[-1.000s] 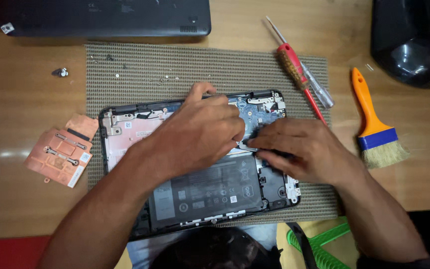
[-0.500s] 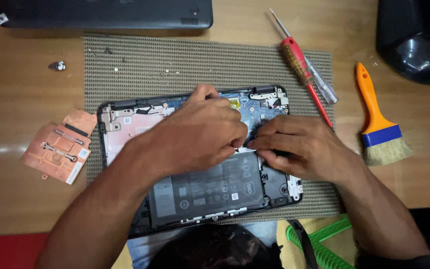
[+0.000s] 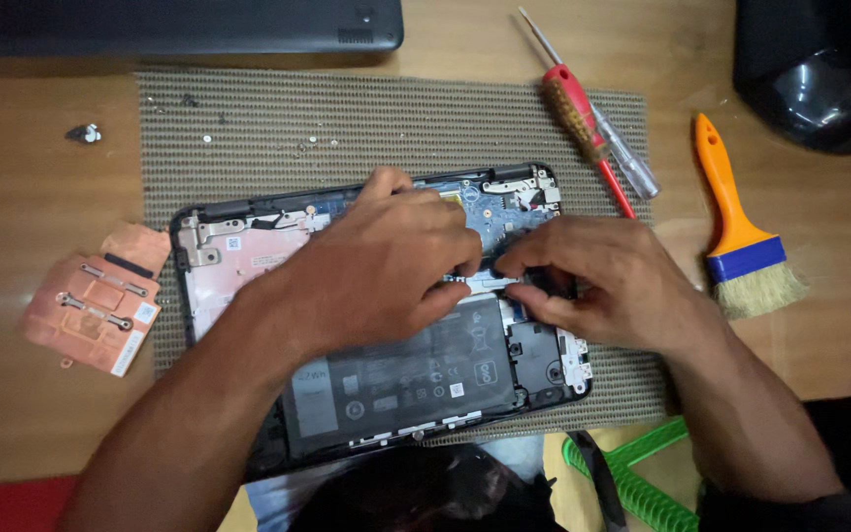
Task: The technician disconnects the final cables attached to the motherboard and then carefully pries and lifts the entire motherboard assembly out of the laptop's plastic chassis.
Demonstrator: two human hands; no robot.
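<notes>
An opened laptop base point(image 3: 211, 258) lies on a woven mat point(image 3: 248, 128), its black battery point(image 3: 401, 379) toward me and the blue circuit board point(image 3: 494, 212) at the far side. My left hand point(image 3: 386, 261) rests over the middle of the board, fingers curled down onto it. My right hand point(image 3: 603, 281) sits beside it, fingertips pinching a small silver part point(image 3: 485, 283) just above the battery. What lies under both palms is hidden.
A copper heat sink point(image 3: 96, 300) lies left of the mat. A red-handled screwdriver point(image 3: 583, 118), a clear-handled tool point(image 3: 632, 163) and an orange brush point(image 3: 741, 232) lie to the right. A closed dark laptop point(image 3: 179, 25) sits at the back, a green coiled cable point(image 3: 632, 478) near me.
The view has shifted slightly. Both hands stay over the middle of the laptop, with the fingertips drawn a little closer together at the silver part.
</notes>
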